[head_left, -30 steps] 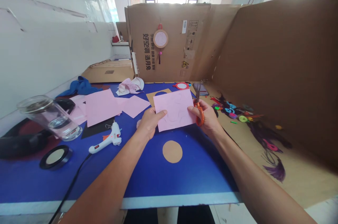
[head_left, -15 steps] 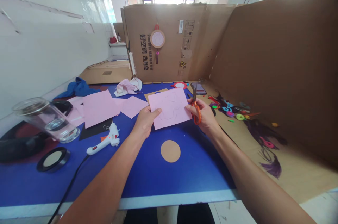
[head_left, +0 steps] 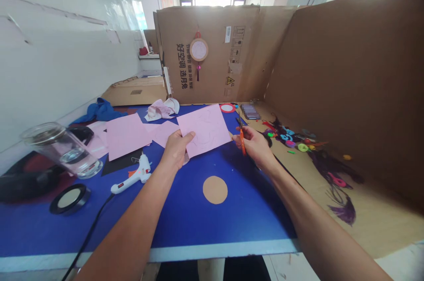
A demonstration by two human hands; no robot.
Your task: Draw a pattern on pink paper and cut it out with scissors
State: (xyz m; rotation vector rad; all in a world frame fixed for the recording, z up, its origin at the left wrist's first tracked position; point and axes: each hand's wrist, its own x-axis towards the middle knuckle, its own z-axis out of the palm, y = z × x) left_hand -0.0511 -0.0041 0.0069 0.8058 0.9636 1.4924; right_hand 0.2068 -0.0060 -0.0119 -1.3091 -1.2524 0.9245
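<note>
My left hand grips the lower edge of a pink paper sheet marked with thin, wavy drawn lines. The sheet is held just above the blue tabletop, tilted slightly. My right hand holds a pair of orange-handled scissors, with the blades pointing up and away from me. The scissors are a little to the right of the sheet's edge and do not touch it. A tan paper circle lies on the blue surface below both hands.
Loose pink sheets overlap on the left, near a white hot glue gun with a black cord. A glass tumbler lies on its side beyond a black tape roll. Cardboard walls stand behind and right; colourful scraps lie on the tan surface.
The pink sheet has moved up and to the left, away from my right hand. The scissors have turned edge-on and no longer sit against the sheet.
</note>
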